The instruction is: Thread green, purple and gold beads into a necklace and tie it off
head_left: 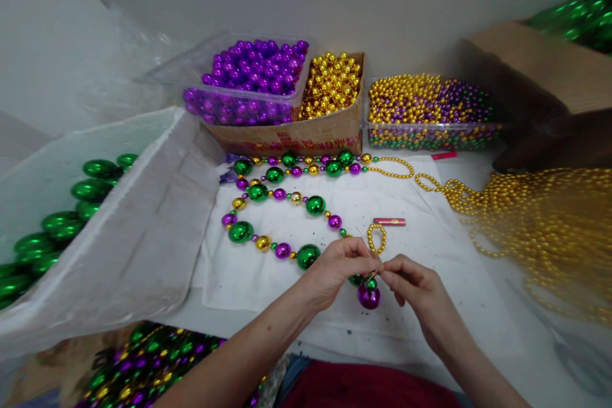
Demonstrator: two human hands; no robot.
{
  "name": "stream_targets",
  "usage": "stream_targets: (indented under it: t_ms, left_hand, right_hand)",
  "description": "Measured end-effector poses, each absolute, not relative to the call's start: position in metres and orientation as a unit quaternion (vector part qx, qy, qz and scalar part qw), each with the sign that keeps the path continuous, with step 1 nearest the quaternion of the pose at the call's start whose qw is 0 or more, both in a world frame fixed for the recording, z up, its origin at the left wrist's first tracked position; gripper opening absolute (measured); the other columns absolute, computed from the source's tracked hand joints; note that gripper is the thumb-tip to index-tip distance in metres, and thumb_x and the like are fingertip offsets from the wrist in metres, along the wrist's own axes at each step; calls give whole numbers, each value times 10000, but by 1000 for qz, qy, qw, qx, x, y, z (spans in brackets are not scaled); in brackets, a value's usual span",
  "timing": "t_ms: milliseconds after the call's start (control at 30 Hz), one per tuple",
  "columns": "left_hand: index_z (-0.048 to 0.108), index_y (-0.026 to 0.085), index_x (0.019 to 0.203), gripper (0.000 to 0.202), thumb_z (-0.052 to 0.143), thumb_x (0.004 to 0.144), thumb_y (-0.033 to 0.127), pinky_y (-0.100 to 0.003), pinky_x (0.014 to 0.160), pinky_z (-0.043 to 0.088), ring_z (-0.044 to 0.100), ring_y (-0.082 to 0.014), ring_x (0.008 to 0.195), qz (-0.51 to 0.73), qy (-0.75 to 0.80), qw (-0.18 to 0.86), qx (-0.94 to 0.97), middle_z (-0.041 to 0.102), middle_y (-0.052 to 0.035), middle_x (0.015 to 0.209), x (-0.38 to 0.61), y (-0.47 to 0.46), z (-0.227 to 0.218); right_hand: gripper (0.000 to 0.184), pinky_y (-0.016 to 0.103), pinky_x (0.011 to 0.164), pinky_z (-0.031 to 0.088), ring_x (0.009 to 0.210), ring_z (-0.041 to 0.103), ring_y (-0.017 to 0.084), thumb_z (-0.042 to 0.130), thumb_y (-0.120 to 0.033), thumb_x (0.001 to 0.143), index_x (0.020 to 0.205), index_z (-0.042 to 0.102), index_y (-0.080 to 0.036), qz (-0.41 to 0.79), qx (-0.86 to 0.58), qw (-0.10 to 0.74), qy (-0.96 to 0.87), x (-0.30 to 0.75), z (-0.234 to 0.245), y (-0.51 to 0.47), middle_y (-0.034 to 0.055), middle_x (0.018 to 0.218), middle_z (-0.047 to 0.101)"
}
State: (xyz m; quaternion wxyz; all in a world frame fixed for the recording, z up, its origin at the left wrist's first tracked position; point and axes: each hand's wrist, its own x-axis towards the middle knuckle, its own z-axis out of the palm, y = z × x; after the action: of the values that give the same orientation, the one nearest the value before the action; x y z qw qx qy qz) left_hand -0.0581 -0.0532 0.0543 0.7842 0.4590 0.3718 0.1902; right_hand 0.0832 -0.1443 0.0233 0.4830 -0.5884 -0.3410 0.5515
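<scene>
My left hand (337, 268) and my right hand (414, 287) meet low in the middle, both pinched on the end of a bead necklace (282, 201). A large purple bead (369, 296) and a small green bead (371, 284) hang just below my fingertips. The necklace of green, purple and gold beads winds back across a white cloth (421, 325) toward the boxes. A thin strand of small gold beads (377, 237) curls beside my hands.
At the back stand a tub of purple beads (253, 73), a cardboard box of gold beads (329, 86) and a tray of small mixed beads (428, 108). A bin of large green beads (71, 204) is left. Gold strands (540, 223) pile right. A red lighter (389, 222) lies nearby.
</scene>
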Motion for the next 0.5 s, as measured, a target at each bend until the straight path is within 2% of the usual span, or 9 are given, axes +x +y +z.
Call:
stream_targets:
  t_ms: [133,500]
  left_hand:
    - [501,92,680,253,696,686,254,-224,625,346,486,-94,660,202,374,765,484,550,-26,711,-62,-50,52]
    - [488,90,713,260,691,684,249,-228,677,379,527,-112,742,191,358,748,526,580,-59,818,-71,-41,45]
  right_hand:
    - [356,220,493,276,574,369,82,720,-430,665,838,645,-128,585,-569,515,-262,72,17,-136,27,729,535]
    - [210,223,561,299,603,387,87,706,-311,676,694,603,-128,583,-538,565,-226,60,17,-131,8,652,496]
